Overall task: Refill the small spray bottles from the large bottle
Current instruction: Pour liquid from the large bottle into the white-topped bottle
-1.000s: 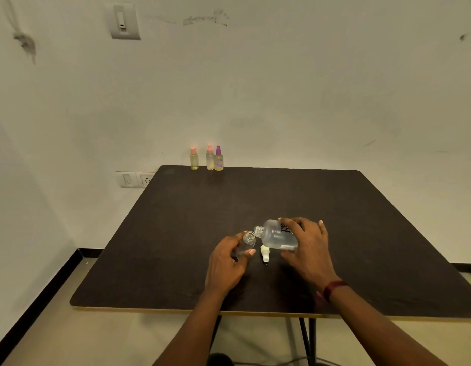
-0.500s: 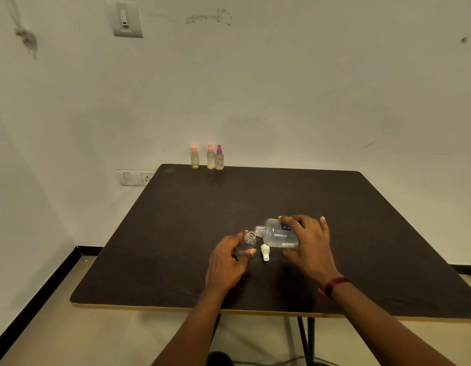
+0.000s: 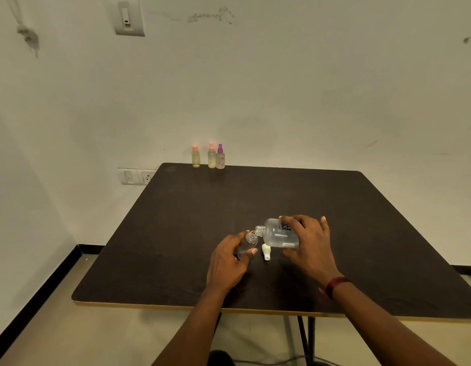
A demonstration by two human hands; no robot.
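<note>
My right hand [image 3: 309, 243] grips the large clear bottle [image 3: 278, 235], tipped on its side with its open neck pointing left. My left hand [image 3: 229, 260] holds a small clear bottle [image 3: 249, 243] with no cap, tilted so its mouth sits just under the large bottle's neck. A white spray cap [image 3: 266, 251] lies on the dark table [image 3: 176, 233] between my hands. Three small spray bottles stand at the table's far edge: one with a pink cap [image 3: 195, 156], a second pink-capped one [image 3: 211, 156] and a purple-capped one [image 3: 220, 157].
The table's front edge [image 3: 176, 306] runs close to me, with black table legs [image 3: 307, 339] below it. A wall socket [image 3: 136, 176] and a switch plate [image 3: 127, 18] are on the wall behind.
Both hands and bottles stay almost still; the large bottle's neck remains at the small bottle's mouth. The view has shifted slightly.
</note>
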